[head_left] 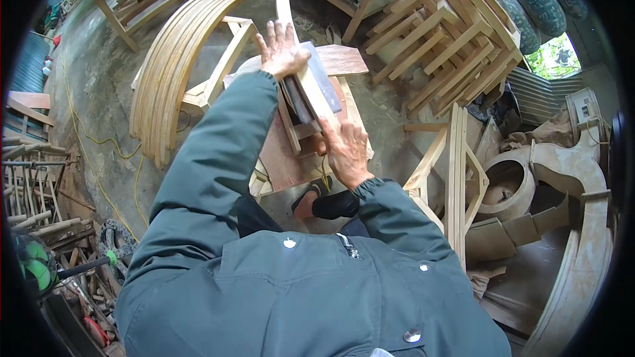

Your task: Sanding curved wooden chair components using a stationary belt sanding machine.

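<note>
A curved pale wooden strip [317, 94] lies over a small machine with a grey metal plate [322, 66]. From there its bent far end rises toward the top edge of the head view. My left hand [284, 54] rests on the strip and the plate's far end, fingers stretched out and spread. At the strip's near end, my right hand [346, 151] has its fingers bent around the wood, the thumb side hidden. Beneath the machine is a low stand with a reddish-brown wooden panel [279, 152].
Curved wooden pieces [182, 69] stand in a row on the left. A stack of wooden frames [450, 39] is at the far right, with another frame [456, 172] nearer. A yellow cord [96, 139] crosses the concrete floor. Large curved machine housing [582, 192] fills the right side.
</note>
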`<state>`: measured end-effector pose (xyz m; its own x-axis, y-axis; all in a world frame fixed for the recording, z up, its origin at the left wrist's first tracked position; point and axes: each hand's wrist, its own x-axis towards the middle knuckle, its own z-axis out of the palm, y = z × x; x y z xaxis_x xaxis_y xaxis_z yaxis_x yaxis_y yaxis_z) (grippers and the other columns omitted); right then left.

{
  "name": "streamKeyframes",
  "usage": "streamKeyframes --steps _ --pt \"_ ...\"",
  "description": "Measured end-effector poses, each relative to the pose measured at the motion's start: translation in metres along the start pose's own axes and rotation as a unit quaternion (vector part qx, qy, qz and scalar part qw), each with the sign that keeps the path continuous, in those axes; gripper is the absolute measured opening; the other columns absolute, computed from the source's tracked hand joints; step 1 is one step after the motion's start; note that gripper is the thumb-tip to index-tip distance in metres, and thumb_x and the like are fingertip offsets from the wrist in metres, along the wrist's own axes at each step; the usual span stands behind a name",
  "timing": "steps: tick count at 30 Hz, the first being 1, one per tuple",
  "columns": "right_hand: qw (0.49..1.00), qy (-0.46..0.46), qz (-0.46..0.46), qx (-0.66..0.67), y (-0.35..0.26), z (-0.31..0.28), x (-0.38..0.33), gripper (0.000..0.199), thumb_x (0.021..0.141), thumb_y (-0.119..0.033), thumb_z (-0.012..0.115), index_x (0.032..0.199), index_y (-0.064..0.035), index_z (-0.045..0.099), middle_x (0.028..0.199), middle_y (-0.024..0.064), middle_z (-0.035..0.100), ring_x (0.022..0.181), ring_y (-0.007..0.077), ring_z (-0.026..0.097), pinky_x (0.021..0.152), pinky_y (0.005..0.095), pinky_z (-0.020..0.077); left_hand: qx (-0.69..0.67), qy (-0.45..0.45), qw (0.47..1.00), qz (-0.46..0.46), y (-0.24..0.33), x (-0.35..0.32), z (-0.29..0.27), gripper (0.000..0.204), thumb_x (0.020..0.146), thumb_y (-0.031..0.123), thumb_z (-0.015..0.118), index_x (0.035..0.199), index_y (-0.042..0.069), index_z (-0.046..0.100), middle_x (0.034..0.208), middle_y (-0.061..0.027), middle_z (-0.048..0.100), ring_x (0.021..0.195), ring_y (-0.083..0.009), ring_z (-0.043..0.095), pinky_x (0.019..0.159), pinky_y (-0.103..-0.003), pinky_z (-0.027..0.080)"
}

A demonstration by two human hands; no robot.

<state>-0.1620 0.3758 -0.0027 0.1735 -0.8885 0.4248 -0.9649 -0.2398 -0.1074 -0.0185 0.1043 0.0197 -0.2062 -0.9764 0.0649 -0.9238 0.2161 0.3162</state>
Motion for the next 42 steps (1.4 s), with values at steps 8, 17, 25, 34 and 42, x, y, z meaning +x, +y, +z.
streamKeyframes --steps 8,17,25,34,42 --pt "0.996 -0.034 0.052 0.069 -0.011 -0.069 -0.134 0.077 0.077 -0.004 0.078 0.15 -0.0211 0.056 0.103 0.0113 0.05 0.095 0.0315 0.052 0.08 0.0428 0.0464 -0.072 0.006 0.997 0.021 0.046 -0.149 0.018 0.104 0.088 0.044 0.063 0.166 -0.005 0.016 0.175 -0.0288 0.004 0.163 -0.0424 -0.007 0.127 -0.065 -0.006" --pt "0.978 0.017 0.101 0.182 -0.006 -0.066 -0.251 0.081 0.071 0.006 0.081 0.146 -0.0146 0.059 0.106 0.0123 0.053 0.097 0.0334 0.056 0.084 0.0413 0.0518 -0.174 0.075 0.981 0.053 0.067 -0.243 0.053 0.105 0.082 0.036 0.071 0.166 0.001 0.019 0.173 -0.0292 0.005 0.163 -0.0445 -0.005 0.122 -0.075 0.001" --pt "0.921 0.067 0.183 0.336 -0.019 -0.031 -0.204 0.066 0.086 0.002 0.074 0.149 -0.0035 0.054 0.109 0.0195 0.064 0.097 0.0381 0.065 0.088 0.0432 0.0533 -0.073 0.045 0.992 0.092 0.062 -0.175 0.042 0.094 0.092 0.055 0.063 0.168 0.013 0.028 0.176 -0.0235 0.006 0.163 -0.0423 -0.007 0.122 -0.075 -0.002" --pt "0.934 0.06 0.202 0.289 -0.027 0.008 -0.044 0.066 0.092 -0.003 0.066 0.155 -0.006 0.046 0.12 0.0238 0.059 0.107 0.0436 0.063 0.092 0.0483 0.0519 -0.027 -0.02 0.998 0.047 0.024 -0.082 0.004 0.09 0.101 0.065 0.048 0.169 0.012 0.022 0.175 -0.023 0.014 0.163 -0.0448 -0.002 0.123 -0.074 -0.002" --pt "0.92 0.057 0.172 0.348 -0.025 0.003 -0.086 0.072 0.097 -0.009 0.067 0.161 -0.0064 0.036 0.125 0.0242 0.058 0.111 0.0443 0.062 0.094 0.0481 0.0524 -0.037 -0.036 0.998 0.043 0.027 -0.092 0.007 0.092 0.099 0.064 0.052 0.17 0.014 0.021 0.176 -0.0225 0.009 0.163 -0.044 -0.004 0.124 -0.071 -0.003"
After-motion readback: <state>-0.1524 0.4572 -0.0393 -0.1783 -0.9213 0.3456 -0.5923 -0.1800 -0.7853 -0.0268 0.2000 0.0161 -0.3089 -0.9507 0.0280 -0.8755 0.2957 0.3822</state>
